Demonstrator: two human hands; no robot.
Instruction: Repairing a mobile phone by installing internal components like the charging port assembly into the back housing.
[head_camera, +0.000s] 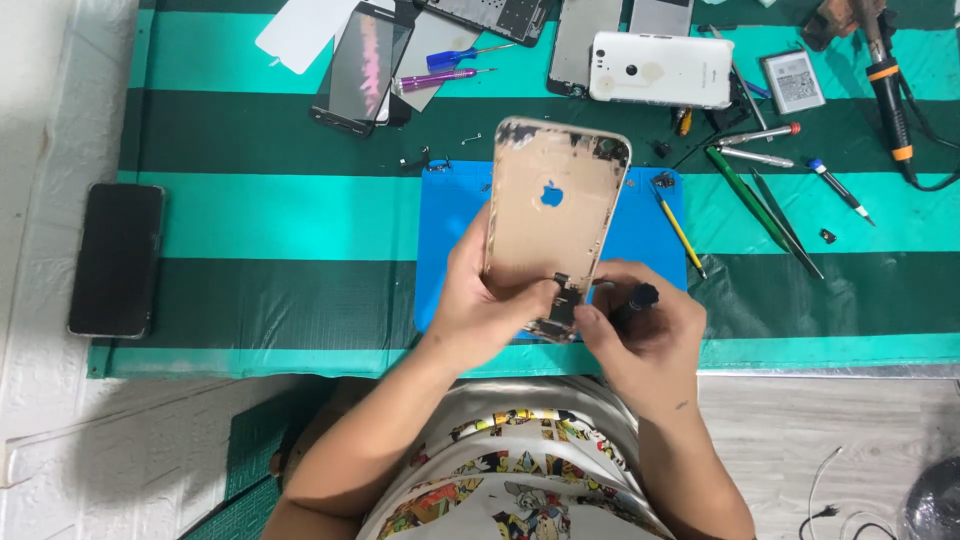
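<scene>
A: What is the biggest thing here?

B: The table, with a soft cloth in light and dark green stripes. On it lies a flat blue mat, smooth and rubbery I think.

A: And the thing I work on?

B: It is the gold phone shell, an empty back case, lifted up over the blue mat. It is a thin, hard metal tray with round corners. I think it is light and stiff, but it could bend or scratch, and the little parts at the bottom end look easy to break. I would hold it by the long side edges.

A: What do my hands do?

B: My left hand is wrapped tight around the lower left edge of the shell. My right hand is closed on a small black tool, round and short, pressed near the dark part at the bottom.

A: Anything else?

B: A black phone lies flat far left. A white phone, smooth and shiny, lies up top. A thin yellow stick lies just right of the mat.
</scene>
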